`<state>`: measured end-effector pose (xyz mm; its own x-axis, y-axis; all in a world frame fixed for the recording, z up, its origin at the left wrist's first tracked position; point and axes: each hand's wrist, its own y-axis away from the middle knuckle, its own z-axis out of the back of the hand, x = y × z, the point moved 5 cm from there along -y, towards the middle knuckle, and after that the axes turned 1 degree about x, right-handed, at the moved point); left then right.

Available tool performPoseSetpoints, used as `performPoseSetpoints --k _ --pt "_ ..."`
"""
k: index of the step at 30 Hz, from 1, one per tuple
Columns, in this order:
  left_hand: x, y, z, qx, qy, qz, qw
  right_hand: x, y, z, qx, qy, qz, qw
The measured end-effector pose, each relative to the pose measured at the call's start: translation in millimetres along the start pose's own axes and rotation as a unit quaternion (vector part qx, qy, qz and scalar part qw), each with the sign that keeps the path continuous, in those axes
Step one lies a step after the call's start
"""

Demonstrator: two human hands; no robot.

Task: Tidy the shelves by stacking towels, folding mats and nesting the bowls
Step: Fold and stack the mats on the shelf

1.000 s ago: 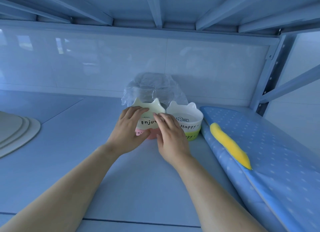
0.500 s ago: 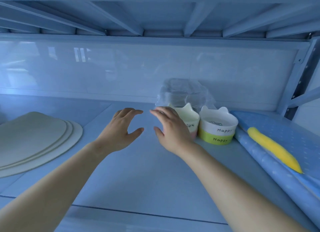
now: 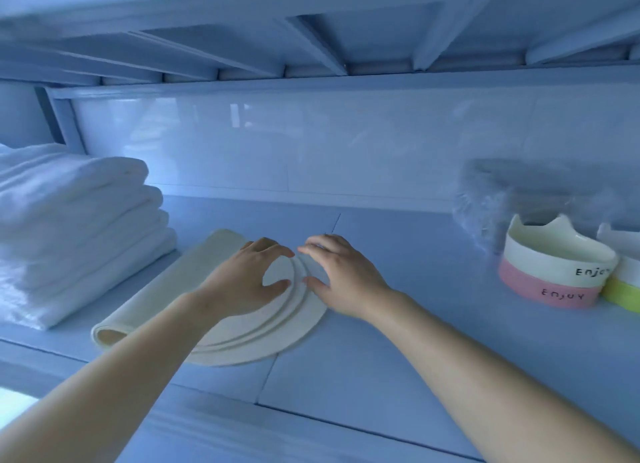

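Far to the left of the fingers a stack of folded white towels [image 3: 76, 227] fills the end of the shelf, its rounded folds facing the hands; just beside it, beneath both hands, lie the mats [image 3: 249, 336], cream and folded into a half-round pile, the fold running along the towel side and several curved edges stepped one over another on the other; the left hand [image 3: 242, 282] rests on top of the pile, fingers spread and only slightly bent, grasping nothing, thumb and forefinger arching over bare mat; the right hand [image 3: 343, 275] is at the pile's curved rim, fingers likewise spread and loosely bent, thumb tip at the stepped edges, holding nothing; well to the right of the fingers stands a cat-eared pink-banded bowl [image 3: 554, 272] lettered "Enjoy", just beside a green-banded bowl [image 3: 625, 286] cut off by the frame; behind them sits a blurred clear plastic bundle [image 3: 519, 192]; the shelf [image 3: 398, 358] is pale blue with a seam running back from under the mats; beyond the fingertips rises a glossy white wall [image 3: 346, 144]; overhead are the ribs of the upper shelf [image 3: 311, 29].
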<state>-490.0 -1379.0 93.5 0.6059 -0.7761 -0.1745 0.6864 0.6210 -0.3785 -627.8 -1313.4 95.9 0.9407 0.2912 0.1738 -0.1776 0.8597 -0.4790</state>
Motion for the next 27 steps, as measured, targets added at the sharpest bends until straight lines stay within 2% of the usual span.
performPoseSetpoints --k 10,14,20,27 --pt "96.1 33.2 11.5 0.066 -0.027 0.024 0.997 43.5 -39.0 -54.1 0.092 -0.012 -0.029 0.995" --pt "106.8 45.2 12.9 0.068 -0.012 0.032 0.997 54.1 -36.8 -64.5 0.112 -0.032 -0.023 0.993" --pt "115.3 76.7 26.7 0.061 0.011 0.029 0.998 56.4 -18.9 -66.3 0.097 -0.088 -0.011 0.991" --pt "113.9 124.8 29.2 0.043 0.043 -0.023 0.998 92.4 -12.4 -67.9 0.114 -0.133 0.037 0.984"
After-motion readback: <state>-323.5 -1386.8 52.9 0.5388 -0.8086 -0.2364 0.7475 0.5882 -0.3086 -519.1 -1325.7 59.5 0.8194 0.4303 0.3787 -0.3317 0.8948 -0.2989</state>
